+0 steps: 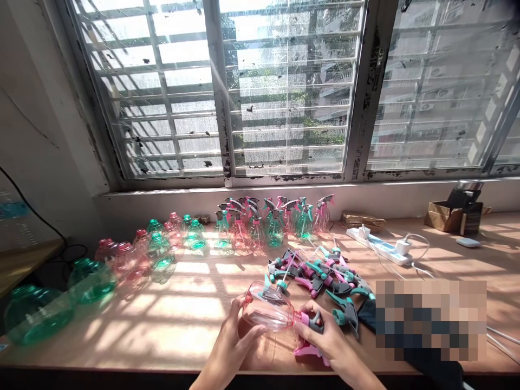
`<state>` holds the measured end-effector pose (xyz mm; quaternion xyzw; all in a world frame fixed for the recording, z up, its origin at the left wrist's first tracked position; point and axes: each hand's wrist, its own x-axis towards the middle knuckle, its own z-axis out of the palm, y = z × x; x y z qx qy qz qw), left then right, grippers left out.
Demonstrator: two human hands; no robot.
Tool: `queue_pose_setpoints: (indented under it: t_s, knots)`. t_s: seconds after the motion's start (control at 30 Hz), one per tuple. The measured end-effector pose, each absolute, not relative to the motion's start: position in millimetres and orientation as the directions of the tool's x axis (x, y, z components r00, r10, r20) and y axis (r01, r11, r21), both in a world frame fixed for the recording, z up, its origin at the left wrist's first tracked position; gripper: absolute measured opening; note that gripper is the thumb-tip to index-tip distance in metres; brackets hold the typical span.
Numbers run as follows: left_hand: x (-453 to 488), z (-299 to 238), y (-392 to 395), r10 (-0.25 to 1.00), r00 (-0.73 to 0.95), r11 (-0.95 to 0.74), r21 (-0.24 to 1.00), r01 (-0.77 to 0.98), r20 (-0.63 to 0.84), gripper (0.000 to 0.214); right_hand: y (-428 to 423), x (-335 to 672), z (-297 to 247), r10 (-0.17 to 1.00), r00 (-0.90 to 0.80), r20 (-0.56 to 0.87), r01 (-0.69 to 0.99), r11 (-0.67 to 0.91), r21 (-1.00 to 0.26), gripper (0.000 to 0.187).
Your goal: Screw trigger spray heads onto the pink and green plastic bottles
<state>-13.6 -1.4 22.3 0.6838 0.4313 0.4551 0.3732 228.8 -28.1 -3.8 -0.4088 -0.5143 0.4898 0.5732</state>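
A clear pink spray bottle (266, 306) lies on its side between my hands, just above the table's front part. My left hand (235, 330) wraps round the bottle's base end. At the neck, my right hand (317, 330) grips the pink and grey spray head (311, 320), which sits at the bottle's mouth; I cannot tell how tightly it is screwed on. A pink trigger shows below the right hand. Beyond my hands lies a pile of loose spray heads (317, 271) in pink, teal and grey, and a teal and grey spray head (345, 311) rests right of my right hand.
Open green and pink bottles (125, 260) stand along the left. Several bottles with spray heads (274, 227) stand near the window wall. A white power strip (379, 246) with cables, a brown box (442, 216) and a partly blurred dark object (434, 360) are on the right.
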Motion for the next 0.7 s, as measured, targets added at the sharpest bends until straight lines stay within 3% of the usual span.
queue_pose_setpoints:
  t_s: [0.3,0.4,0.5,0.7]
  knots:
    - [-13.1,16.5,-2.6,0.901,0.243,-0.415,0.878,0.238,0.360,0.057,-29.1,232.8,1.3,0.991,-0.047,0.124,-0.162,0.115,-0.980,0.043]
    - [-12.1,17.4,-5.4,0.909,0.267,-0.370,0.915,0.162,0.320,0.062,-29.1,231.3,-0.5,0.987,-0.021,0.159,-0.116,0.155,-0.981,0.043]
    - [-12.6,20.3,-6.5,0.925,0.264,-0.316,0.940,0.130,0.274,0.053,-28.7,229.2,-2.5,0.981,-0.003,0.193,-0.089,0.192,-0.977,0.042]
    - [-13.3,20.5,-2.5,0.923,0.286,-0.281,0.958,0.049,0.257,0.056,-30.1,231.4,3.8,0.992,-0.001,0.125,-0.144,0.124,-0.982,0.045]
